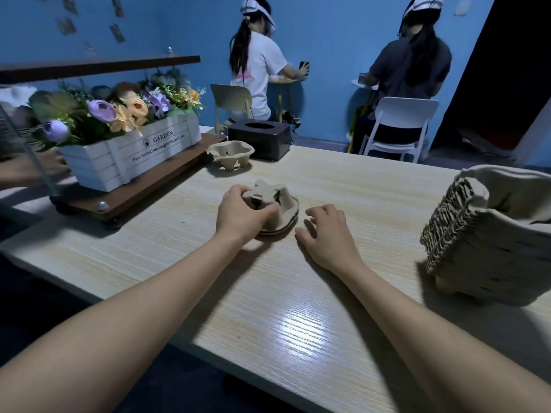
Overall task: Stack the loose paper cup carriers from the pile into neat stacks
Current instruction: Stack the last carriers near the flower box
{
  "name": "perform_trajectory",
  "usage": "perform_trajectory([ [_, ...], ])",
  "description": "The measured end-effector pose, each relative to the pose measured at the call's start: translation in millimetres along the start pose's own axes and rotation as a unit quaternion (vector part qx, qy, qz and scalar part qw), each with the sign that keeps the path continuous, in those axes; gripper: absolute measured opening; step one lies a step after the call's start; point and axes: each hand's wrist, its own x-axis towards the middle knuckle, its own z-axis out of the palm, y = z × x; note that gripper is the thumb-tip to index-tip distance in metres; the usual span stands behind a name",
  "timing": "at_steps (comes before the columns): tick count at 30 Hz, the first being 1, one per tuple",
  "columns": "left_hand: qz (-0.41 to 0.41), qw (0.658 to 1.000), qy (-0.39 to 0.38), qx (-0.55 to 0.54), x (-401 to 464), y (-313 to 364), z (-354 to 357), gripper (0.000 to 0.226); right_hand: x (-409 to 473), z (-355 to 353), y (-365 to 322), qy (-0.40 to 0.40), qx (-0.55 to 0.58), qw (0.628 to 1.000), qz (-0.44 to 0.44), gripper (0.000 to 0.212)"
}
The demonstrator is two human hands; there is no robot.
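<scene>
- Plainly, the stacking step is in hand: at frame centre the left hand (238, 211) curls its grip round the left side of a small stack of carriers (272, 208) lying upside down on the counter (298, 323), cup wells pointing up and rims flat on the wood.
- At the upper centre, a single loose carrier (230, 154) sits upright, wells opening upward, just in front of a dark tissue box (258, 139); its long axis runs roughly left to right across the frame.
- Right of the stack, the right hand (325, 234) rests on the counter, fingers loosely bent and holding nothing, close to the stack's rim; whether it touches is unclear.
- Next, I judge, the loose carrier must be fetched, flipped to match and nested square on top.
- At the far right stands a lined woven basket (483, 234).
</scene>
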Motion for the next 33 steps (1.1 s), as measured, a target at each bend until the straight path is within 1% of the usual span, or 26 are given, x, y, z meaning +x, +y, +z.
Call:
perform_trajectory([
  [5,0.016,1.000,-0.018,-0.011,-11.9,9.0,-2.5,0.049,-3.1,-3.3,-1.7,0.049,0.062,0.997,-0.025,0.039],
  [7,0.020,0.999,-0.025,-0.013,-16.3,14.0,-4.4,0.048,-6.9,-6.2,-4.4,0.077,0.085,0.992,-0.052,0.035],
  [10,0.025,0.999,-0.036,-0.020,-22.7,21.7,-8.1,0.044,-12.6,-10.5,-5.6,0.093,0.035,0.986,-0.130,0.030],
  [14,0.017,0.997,-0.060,-0.038,-26.3,29.5,-12.7,0.043,-13.9,-26.5,-6.8,0.115,-0.025,0.978,-0.172,0.029],
  [16,0.006,0.997,-0.070,-0.046,-27.3,33.2,-15.7,0.046,-15.4,-37.0,-8.8,0.123,-0.026,0.973,-0.192,0.023],
  [18,0.011,0.995,-0.080,-0.061,-29.5,37.7,-20.0,0.043,-18.1,-48.0,-11.5,0.128,0.007,0.971,-0.199,0.014],
  [21,0.028,0.990,-0.078,-0.115,-33.1,43.8,-27.6,0.035,-21.6,-64.0,-15.1,0.125,0.081,0.974,-0.169,0.008],
  [23,0.032,0.986,-0.080,-0.140,-35.8,48.2,-32.7,0.030,-22.6,-75.7,-18.4,0.125,0.127,0.974,-0.140,0.010],
  [25,0.038,0.982,-0.100,-0.158,-40.1,53.4,-36.1,0.028,-23.9,-89.3,-22.6,0.131,0.166,0.972,-0.105,0.015],
  [27,0.050,0.976,-0.124,-0.172,-46.7,60.4,-38.3,0.023,-25.8,-104.2,-26.9,0.135,0.200,0.968,-0.068,0.013],
  [30,0.089,0.973,-0.144,-0.156,-56.1,71.9,-38.5,0.012,-29.3,-123.3,-30.0,0.133,0.252,0.958,-0.024,0.006],
  [33,0.132,0.969,-0.149,-0.145,-63.9,86.4,-37.2,0.012,-36.0,-141.0,-29.8,0.137,0.288,0.948,0.010,0.007],
])
